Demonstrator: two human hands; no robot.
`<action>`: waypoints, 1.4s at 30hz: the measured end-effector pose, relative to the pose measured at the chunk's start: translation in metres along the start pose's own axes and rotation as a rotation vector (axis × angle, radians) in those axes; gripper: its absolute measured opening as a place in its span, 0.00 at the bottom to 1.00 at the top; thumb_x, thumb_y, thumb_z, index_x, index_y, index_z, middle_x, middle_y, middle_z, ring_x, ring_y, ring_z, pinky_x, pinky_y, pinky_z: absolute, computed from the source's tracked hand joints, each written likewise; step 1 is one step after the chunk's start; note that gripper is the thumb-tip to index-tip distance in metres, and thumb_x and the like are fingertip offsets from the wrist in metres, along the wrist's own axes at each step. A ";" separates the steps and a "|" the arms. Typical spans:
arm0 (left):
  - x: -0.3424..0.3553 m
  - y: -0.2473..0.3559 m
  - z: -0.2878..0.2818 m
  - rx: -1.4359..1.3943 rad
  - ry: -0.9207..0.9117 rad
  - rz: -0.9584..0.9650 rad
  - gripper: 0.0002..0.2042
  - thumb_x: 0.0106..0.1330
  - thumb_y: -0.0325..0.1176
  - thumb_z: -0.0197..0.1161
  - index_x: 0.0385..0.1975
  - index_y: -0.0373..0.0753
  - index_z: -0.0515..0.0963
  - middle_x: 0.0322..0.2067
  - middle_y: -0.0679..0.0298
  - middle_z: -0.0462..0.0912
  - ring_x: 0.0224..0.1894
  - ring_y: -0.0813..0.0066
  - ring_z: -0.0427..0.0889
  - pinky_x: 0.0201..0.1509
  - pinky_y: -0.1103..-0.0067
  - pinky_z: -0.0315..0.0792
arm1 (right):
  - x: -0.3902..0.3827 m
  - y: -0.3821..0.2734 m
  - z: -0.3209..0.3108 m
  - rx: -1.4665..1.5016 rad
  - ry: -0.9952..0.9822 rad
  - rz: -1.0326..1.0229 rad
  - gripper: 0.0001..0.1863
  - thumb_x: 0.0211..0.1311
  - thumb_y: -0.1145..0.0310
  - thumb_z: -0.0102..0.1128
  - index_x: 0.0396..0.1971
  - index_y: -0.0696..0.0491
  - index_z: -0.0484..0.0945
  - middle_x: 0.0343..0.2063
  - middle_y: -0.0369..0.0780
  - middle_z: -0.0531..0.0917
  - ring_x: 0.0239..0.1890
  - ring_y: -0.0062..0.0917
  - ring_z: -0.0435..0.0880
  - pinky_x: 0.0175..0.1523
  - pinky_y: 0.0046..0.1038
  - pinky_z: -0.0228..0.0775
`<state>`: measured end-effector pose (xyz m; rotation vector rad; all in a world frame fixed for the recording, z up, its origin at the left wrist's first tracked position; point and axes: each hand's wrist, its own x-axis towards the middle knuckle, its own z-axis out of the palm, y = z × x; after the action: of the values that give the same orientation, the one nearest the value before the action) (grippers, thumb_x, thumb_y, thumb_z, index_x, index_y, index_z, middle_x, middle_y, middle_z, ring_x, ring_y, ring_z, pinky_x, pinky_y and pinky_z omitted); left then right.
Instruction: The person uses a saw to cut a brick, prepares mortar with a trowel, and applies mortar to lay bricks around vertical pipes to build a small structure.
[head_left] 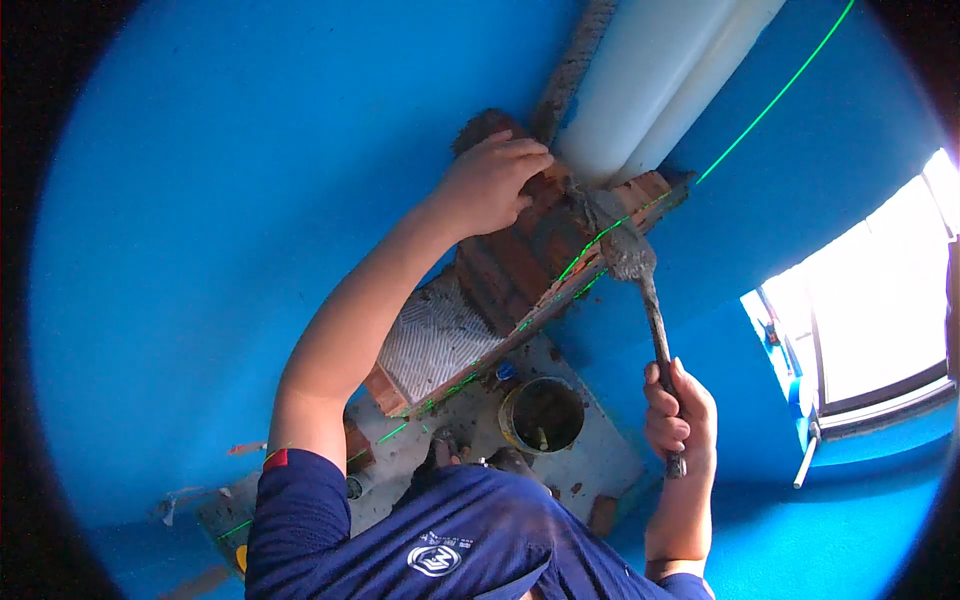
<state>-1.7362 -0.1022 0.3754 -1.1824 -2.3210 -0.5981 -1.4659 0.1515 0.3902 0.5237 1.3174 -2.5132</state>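
From the head camera, our left hand [490,180] presses flat on the top red clay brick [530,235] of a narrow brick column against the blue wall [200,200]. Our right hand [680,420], lower and further right, is clenched on a mortar-caked steel trowel [640,275], its long axis pointing up-left to the brick's right edge.
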 end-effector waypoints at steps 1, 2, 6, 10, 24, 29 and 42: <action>0.000 -0.002 0.002 0.010 0.016 0.010 0.27 0.52 0.27 0.68 0.55 0.39 0.72 0.58 0.60 0.71 0.61 0.60 0.69 0.70 0.66 0.58 | -0.002 -0.001 -0.001 -0.001 0.004 0.003 0.17 0.72 0.54 0.44 0.38 0.54 0.72 0.15 0.29 0.66 0.07 0.08 0.56 0.09 0.15 0.46; 0.000 -0.002 0.002 0.016 0.016 0.010 0.27 0.52 0.27 0.68 0.55 0.40 0.72 0.58 0.60 0.72 0.61 0.60 0.69 0.69 0.66 0.59 | -0.006 -0.001 -0.001 -0.037 0.024 -0.015 0.17 0.72 0.54 0.44 0.38 0.54 0.72 0.15 0.29 0.66 0.07 0.09 0.56 0.09 0.15 0.45; -0.005 0.002 0.005 0.007 0.087 0.019 0.26 0.52 0.27 0.68 0.54 0.40 0.73 0.58 0.60 0.72 0.61 0.60 0.69 0.69 0.66 0.60 | -0.020 -0.006 0.005 -0.154 0.065 -0.100 0.17 0.70 0.55 0.47 0.37 0.55 0.73 0.15 0.31 0.67 0.08 0.10 0.56 0.10 0.16 0.45; -0.006 0.005 0.004 0.016 0.111 0.050 0.26 0.53 0.28 0.69 0.55 0.40 0.73 0.58 0.60 0.72 0.62 0.62 0.69 0.69 0.66 0.61 | -0.029 -0.028 0.024 -0.462 0.127 -0.207 0.18 0.69 0.55 0.50 0.37 0.58 0.76 0.15 0.31 0.69 0.09 0.10 0.58 0.12 0.15 0.47; -0.008 0.003 0.003 -0.032 0.106 0.056 0.26 0.53 0.31 0.69 0.54 0.44 0.73 0.57 0.63 0.73 0.61 0.62 0.70 0.65 0.69 0.66 | -0.018 -0.096 0.066 -0.894 0.073 -0.144 0.21 0.70 0.55 0.50 0.41 0.62 0.76 0.15 0.32 0.69 0.08 0.12 0.64 0.12 0.17 0.53; -0.007 0.003 0.004 -0.017 0.131 0.051 0.27 0.50 0.27 0.70 0.55 0.43 0.74 0.58 0.62 0.73 0.61 0.63 0.71 0.67 0.67 0.64 | -0.018 -0.095 0.066 -0.923 0.087 -0.125 0.21 0.69 0.56 0.51 0.41 0.62 0.76 0.15 0.32 0.69 0.08 0.12 0.63 0.12 0.17 0.53; -0.004 -0.001 0.002 0.048 0.089 0.075 0.26 0.52 0.31 0.70 0.54 0.43 0.74 0.58 0.60 0.72 0.63 0.62 0.67 0.69 0.65 0.60 | -0.031 -0.098 0.054 -1.052 0.121 -0.325 0.18 0.69 0.60 0.53 0.43 0.61 0.77 0.15 0.31 0.69 0.11 0.11 0.63 0.15 0.16 0.54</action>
<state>-1.7358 -0.1040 0.3717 -1.1900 -2.1947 -0.5535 -1.4859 0.1632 0.5043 0.2125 2.6111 -1.5874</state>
